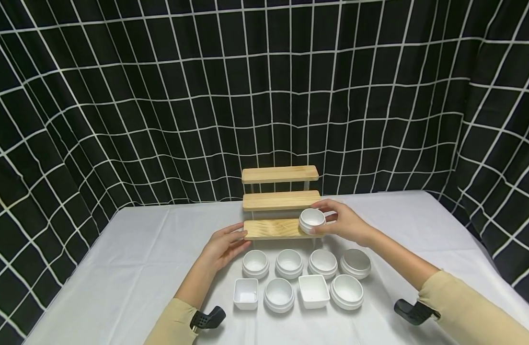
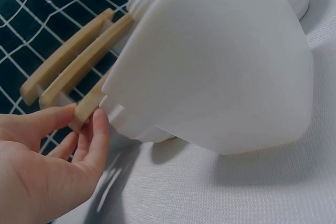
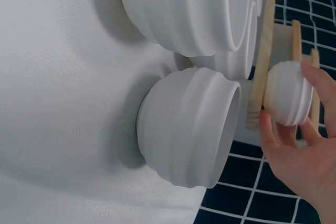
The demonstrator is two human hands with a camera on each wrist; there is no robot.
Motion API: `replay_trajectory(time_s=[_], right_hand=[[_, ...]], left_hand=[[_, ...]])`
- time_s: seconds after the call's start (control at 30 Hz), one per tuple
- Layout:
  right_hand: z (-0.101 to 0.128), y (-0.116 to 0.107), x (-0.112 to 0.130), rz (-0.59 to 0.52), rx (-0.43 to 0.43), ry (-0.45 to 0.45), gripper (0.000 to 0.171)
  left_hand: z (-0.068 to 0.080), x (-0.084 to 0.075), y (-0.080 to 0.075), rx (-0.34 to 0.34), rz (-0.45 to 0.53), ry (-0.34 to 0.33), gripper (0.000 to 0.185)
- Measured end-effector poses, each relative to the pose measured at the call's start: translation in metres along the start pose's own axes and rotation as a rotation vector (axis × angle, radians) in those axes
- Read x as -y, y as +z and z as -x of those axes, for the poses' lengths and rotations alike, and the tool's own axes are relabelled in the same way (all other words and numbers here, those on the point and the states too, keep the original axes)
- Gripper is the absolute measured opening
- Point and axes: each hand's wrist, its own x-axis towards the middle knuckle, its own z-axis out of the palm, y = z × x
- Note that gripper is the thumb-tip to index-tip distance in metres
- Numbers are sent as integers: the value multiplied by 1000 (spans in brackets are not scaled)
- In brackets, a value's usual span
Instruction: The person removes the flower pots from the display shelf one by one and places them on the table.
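Observation:
A three-tier stand with wooden boards stands at the back of the white table, its lowest board [image 1: 269,231] nearest me. My left hand [image 1: 221,245] pinches the left end of that board; in the left wrist view the thumb lies on one face and the fingers [image 2: 98,142] on the other. At the board's right end, my right hand [image 1: 347,224] grips a small round white bowl [image 1: 312,218] by its side. The right wrist view has this bowl [image 3: 286,94] between thumb and fingers, its base at the board's surface; whether it bears its full weight there I cannot tell.
Two rows of white bowls stand before the stand: round ones, such as one at the right [image 1: 355,263], and two square ones [image 1: 246,293], [image 1: 314,291]. The middle board [image 1: 281,200] and top board [image 1: 279,174] rise behind. A black gridded curtain [image 1: 273,96] hangs around the table.

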Motion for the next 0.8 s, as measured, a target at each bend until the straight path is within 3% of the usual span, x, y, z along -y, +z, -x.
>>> replay_trajectory(time_s=[0.8], right_hand=[[8, -5, 1, -59, -30, 22, 62]], left_hand=[[0, 0, 0, 1, 4, -2, 49]])
